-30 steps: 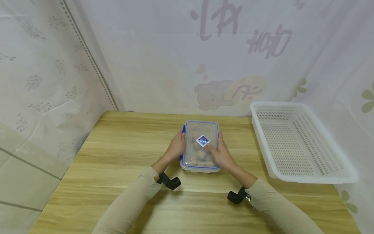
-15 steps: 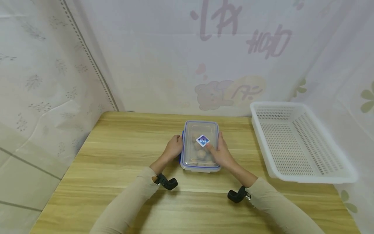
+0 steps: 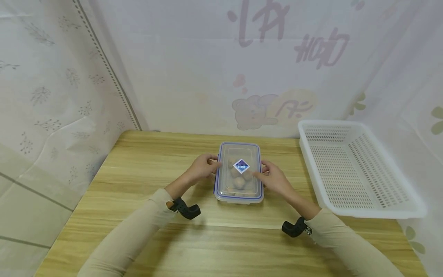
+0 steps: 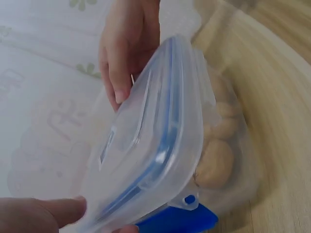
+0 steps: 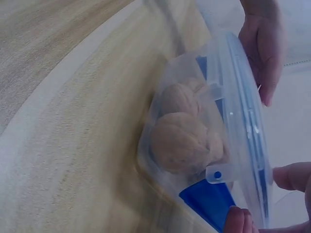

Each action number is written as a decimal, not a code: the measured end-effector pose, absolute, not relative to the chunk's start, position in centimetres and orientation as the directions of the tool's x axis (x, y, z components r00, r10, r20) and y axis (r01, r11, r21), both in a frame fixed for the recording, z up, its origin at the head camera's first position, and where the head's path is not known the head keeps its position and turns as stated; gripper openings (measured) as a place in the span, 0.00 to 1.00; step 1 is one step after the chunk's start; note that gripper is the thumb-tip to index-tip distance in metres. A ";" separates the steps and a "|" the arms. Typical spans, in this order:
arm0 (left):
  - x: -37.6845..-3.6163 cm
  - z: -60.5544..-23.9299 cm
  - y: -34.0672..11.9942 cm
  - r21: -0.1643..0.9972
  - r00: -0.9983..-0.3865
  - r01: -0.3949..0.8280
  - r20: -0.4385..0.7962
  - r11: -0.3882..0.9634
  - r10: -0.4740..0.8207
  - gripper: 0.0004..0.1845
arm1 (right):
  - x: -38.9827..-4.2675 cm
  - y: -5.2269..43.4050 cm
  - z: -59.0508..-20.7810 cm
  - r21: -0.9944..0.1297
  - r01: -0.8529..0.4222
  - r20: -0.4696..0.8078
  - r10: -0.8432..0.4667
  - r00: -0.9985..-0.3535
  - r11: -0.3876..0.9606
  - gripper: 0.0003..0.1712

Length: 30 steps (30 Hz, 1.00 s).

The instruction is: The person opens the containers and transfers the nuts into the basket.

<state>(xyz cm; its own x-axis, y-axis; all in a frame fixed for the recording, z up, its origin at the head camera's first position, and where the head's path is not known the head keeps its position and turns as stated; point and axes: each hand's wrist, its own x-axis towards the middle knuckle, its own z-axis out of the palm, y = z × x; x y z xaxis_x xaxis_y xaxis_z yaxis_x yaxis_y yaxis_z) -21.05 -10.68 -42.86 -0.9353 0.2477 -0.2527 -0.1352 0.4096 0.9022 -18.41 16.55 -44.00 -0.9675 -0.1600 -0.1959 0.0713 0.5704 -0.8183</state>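
Note:
A clear plastic food container (image 5: pixel 146 150) with a blue-edged lid (image 3: pixel 238 151) sits on the table, a diamond sticker on top. Walnuts (image 5: pixel 177 141) show through its walls. My left hand (image 3: pixel 202 167) pinches the lid's left rim, thumb above and fingers at the side. On the opposite rim my right hand (image 3: pixel 275 179) does likewise, its thumb over the lid and its fingertips beneath the edge. In the left wrist view a blue latch (image 4: pixel 180 219) hangs outward below the lid. Another blue latch (image 5: pixel 210 200) slants away from the wall near my right fingers.
A white perforated plastic basket (image 3: pixel 311 175) stands at the right of the wooden table (image 3: pixel 166 150). Patterned cloth (image 3: pixel 187 77) hangs behind the table and along both sides. A black camera mount (image 3: pixel 188 209) is strapped to each wrist.
My left hand has left the side latch area and come up to the lid's left rim. The right hand has shifted slightly outward, its thumb drawing back toward the lid's edge.

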 end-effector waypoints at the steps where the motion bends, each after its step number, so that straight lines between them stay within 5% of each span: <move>1: -21.1 -42.8 -10.6 0.899 -0.933 -0.143 -0.262 0.413 0.248 0.26 | -18.4 16.6 -43.9 -0.823 0.070 -0.198 -0.170 -0.965 0.563 0.40; 19: -20.9 -42.0 -9.8 0.879 -0.939 -0.182 -0.288 0.440 0.188 0.25 | -18.5 16.6 -43.5 -0.779 -0.010 -0.139 -0.188 -0.972 0.627 0.37; 30: -20.8 -41.0 -9.7 0.913 -0.961 -0.101 -0.192 0.394 0.200 0.31 | -18.5 17.3 -41.5 -0.792 0.002 -0.115 -0.146 -0.983 0.611 0.42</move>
